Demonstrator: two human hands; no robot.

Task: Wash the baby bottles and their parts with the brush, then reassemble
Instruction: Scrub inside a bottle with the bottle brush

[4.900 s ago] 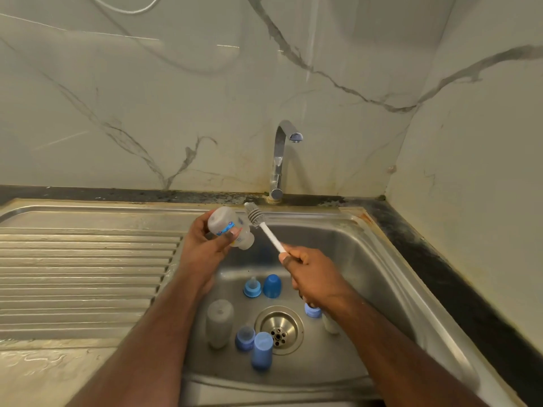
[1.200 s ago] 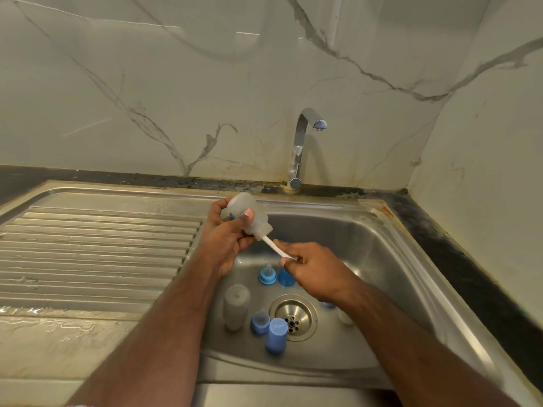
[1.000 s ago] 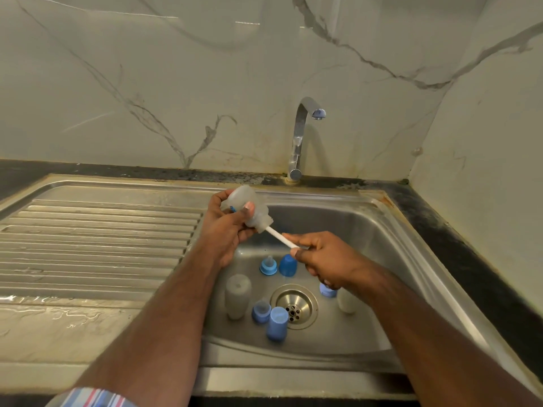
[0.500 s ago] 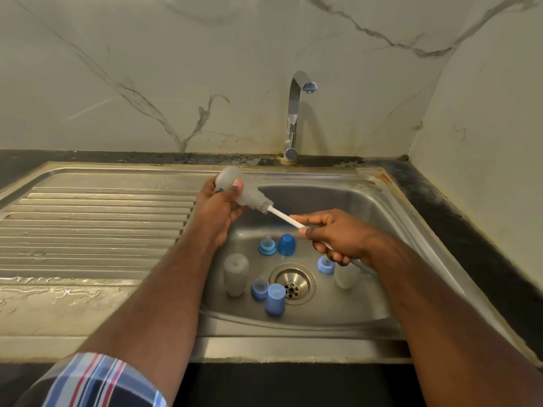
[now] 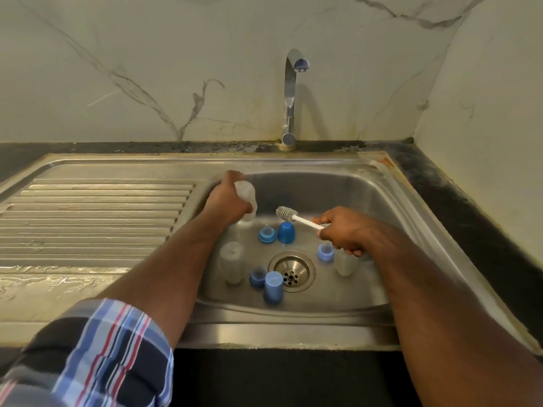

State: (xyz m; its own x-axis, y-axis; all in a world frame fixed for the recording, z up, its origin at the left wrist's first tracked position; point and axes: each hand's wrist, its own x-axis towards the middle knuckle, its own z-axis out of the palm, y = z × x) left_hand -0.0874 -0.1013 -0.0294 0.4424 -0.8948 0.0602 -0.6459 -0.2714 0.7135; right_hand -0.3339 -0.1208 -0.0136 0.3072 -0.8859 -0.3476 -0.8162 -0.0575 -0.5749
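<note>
Brush (image 5: 289,215) is out of the bottle (image 5: 246,198) now; half a sec ago its bristles sat right at the bottle mouth, and a sec ago the head was buried inside. L hand (image 5: 227,202) wraps its fingers round the translucent bottle and has tipped it mouth-down, low over the left side of the sink (image 5: 382,198) basin, where before it was held up near the rim, lying sideways. R hand (image 5: 342,232) curls tight round the white brush handle w/ the grey bristle head pointing left, free in the air, a clear gap between it and the bottle.

Parts on the basin floor haven't moved: blue teat ring (image 5: 266,233) and blue cap (image 5: 286,232) side by side behind the drain (image 5: 291,270), second bottle (image 5: 232,265) upright at left, another ring (image 5: 258,276) and cap (image 5: 273,287) just in front of it, third ring (image 5: 325,252) and third bottle (image 5: 345,264) under the R wrist, partly hidden. Tap (image 5: 291,95) stands behind, no water seen running. Plaid sleeve (image 5: 97,356) shows lower left, more than before.
</note>
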